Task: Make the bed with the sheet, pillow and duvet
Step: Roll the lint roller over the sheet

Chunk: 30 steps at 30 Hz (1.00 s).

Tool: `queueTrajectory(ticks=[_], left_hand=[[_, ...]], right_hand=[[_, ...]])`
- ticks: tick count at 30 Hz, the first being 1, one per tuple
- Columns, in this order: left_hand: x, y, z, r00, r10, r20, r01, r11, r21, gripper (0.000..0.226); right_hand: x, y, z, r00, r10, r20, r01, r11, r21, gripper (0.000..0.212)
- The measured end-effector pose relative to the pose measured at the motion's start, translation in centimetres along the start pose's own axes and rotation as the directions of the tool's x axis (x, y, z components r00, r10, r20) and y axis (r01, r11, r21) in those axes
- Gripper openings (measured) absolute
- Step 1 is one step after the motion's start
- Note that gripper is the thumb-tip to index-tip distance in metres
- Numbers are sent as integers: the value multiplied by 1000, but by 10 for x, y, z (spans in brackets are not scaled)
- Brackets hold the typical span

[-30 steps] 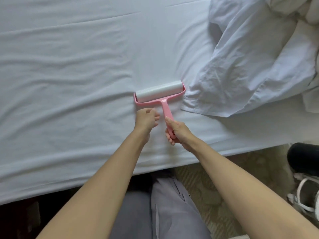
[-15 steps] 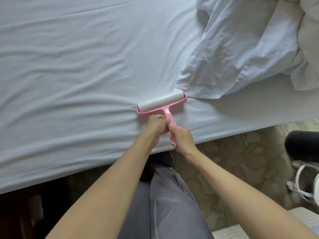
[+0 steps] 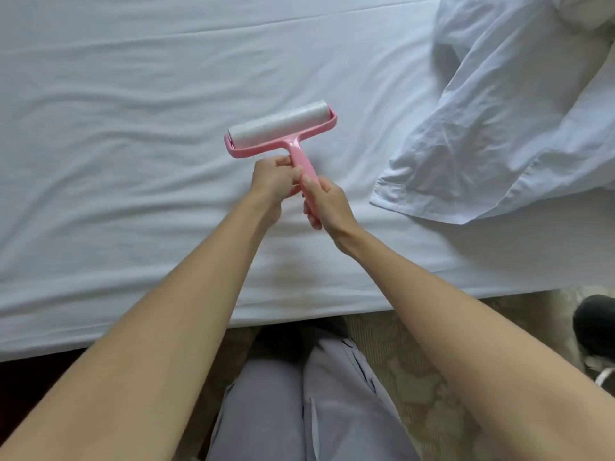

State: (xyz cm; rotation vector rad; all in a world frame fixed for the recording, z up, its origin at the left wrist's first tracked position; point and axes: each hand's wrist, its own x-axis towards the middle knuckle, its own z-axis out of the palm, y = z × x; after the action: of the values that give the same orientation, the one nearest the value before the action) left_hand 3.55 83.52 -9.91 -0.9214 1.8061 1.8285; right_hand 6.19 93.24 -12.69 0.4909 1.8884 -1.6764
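Observation:
A white fitted sheet (image 3: pixel 133 111) covers the mattress, with soft wrinkles running across it. On it lies a pink lint roller (image 3: pixel 283 131) with a white sticky roll, its handle pointing toward me. My right hand (image 3: pixel 327 202) grips the lower part of the handle. My left hand (image 3: pixel 274 179) holds the handle just above it, fingers curled round the stem. A crumpled white pillowcase or duvet cover (image 3: pixel 499 128) is heaped at the right of the bed.
The bed's near edge (image 3: pixel 133 331) runs across the lower frame. Patterned beige carpet (image 3: pixel 416 377) lies below it, with my grey trouser legs (image 3: pixel 299 410) in the middle. A dark shoe (image 3: pixel 595 324) stands at the far right.
The roller has been pushed forward, away from the bed's edge and farther onto the sheet. Both hands stayed on the handle and went with it.

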Motion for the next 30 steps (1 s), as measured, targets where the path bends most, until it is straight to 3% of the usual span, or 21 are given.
queueTrajectory(ticks=[7,12,16,22,25,30], left_hand=[[28,-40,-23,978,-208,-18,209,973,99,26],[7,-77,-19,983,-164,85,135,952,274,20],[-20,-109,-9,980,-181,77,140,916,376,20],[-61,-153,6,969,-226,103,166,897,410,18],[-61,-149,6,972,-217,84,165,896,413,13],[-27,-114,-11,989,-142,28,115,889,443,34]], right_hand=[[15,26,10,971,182,155,-155,973,-173,19],[-22,66,1,964,253,82,-240,960,-143,31],[-57,90,-6,953,295,71,-284,950,-131,32],[-105,119,-20,926,361,112,-346,929,-132,32],[-102,115,-17,929,354,112,-339,932,-129,33],[-65,82,0,945,311,99,-301,948,-102,36]])
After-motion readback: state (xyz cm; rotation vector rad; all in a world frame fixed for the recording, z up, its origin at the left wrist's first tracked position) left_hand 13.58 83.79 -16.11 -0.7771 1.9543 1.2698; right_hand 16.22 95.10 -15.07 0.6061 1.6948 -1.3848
